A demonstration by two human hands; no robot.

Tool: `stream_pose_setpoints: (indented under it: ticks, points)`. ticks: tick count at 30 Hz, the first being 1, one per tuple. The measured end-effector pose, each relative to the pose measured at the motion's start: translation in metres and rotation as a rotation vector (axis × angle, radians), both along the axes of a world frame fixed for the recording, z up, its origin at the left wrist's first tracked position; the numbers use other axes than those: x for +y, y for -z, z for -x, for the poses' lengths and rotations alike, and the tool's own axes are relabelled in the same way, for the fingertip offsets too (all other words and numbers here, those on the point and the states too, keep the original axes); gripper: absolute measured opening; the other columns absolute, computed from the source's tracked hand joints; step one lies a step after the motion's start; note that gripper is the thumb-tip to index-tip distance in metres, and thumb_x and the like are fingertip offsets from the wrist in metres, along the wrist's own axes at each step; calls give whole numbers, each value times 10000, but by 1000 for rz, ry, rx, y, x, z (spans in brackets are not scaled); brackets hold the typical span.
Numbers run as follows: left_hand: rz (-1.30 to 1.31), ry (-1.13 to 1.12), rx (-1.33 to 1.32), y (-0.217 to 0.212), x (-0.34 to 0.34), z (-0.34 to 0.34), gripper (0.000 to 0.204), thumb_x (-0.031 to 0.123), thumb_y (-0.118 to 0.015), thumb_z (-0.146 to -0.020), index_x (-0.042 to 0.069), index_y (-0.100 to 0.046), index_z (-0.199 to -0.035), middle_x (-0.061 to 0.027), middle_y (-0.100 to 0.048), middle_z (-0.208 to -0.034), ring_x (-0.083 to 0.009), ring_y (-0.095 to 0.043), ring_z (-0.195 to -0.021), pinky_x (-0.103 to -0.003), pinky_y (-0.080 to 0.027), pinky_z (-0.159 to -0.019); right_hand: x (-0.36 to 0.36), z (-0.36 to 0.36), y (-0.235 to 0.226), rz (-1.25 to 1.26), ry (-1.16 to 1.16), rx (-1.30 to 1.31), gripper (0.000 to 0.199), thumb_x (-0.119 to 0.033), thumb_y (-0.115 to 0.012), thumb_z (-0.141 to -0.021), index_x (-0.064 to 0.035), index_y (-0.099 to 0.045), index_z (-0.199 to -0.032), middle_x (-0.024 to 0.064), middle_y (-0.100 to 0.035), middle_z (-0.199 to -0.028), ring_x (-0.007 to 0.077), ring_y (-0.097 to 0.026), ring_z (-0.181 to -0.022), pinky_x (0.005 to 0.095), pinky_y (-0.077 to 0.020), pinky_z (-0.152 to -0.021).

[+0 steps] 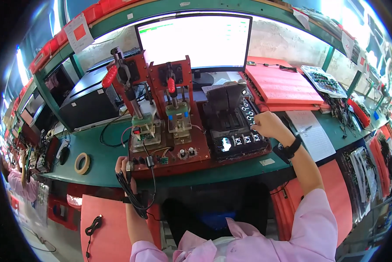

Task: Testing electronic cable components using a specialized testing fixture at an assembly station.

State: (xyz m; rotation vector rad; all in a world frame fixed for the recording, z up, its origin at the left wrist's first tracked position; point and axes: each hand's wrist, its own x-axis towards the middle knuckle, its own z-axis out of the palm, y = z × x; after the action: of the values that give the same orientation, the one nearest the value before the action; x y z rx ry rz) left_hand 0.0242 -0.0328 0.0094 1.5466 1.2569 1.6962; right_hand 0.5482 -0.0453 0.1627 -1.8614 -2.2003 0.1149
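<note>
My left hand [123, 167] is closed on a coiled black cable [137, 205] at the front left corner of a red test fixture [183, 153]. From this cable a lead with a black block [149, 162] runs up to the fixture. Two toggle clamps with red handles, one a left clamp [125, 78] and one a right clamp [171, 85], stand over clear plates; a small circuit board [146, 131] sits under the left one. My right hand [268, 124], fingers curled together, touches the right side of a black control panel [226, 150] with lit buttons. Its fingertips' contact is partly hidden.
A bright monitor [196, 43] stands behind the fixture. Red foam sheets [287, 85] and a tray of boards [324, 81] lie at the back right. A paper with a pen [303, 130] lies right of the panel; a tape roll [82, 163] lies left. Another person's sleeve [21, 183] shows far left.
</note>
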Motion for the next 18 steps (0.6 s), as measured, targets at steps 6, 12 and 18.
stream_pose_setpoints:
  ticks: [6, 12, 18]
  points:
    - [-255, -66, 234, 15, 5, 9, 274, 73, -405, -922, -5, -524, -1156, -163, -531, -1159, -298, -523, -1051, -391, -405, -917, 10, 22, 13, -155, 212, -297, 93, -93, -658, -730, -7, -655, -764, 155, -633, -686, 332, -630, -686, 415, -498, -646]
    - [-383, -208, 202, 13, 11, -10, 166, 129, -448, -891, -13, -516, -945, -92, -498, -884, -190, -481, -811, -298, -383, -754, 8, -7, 8, -119, -96, -52, 81, -61, -644, -695, -9, -662, -755, 156, -636, -717, 338, -627, -718, 414, -498, -674]
    - [-300, -101, 342, 27, 10, 19, 306, 43, -394, -924, 21, -504, -1208, -176, -502, -1210, -308, -513, -1088, -397, -398, -949, 17, -13, 10, -276, -231, -72, 127, -61, -640, -673, -14, -671, -787, 163, -638, -746, 351, -623, -740, 417, -497, -700]
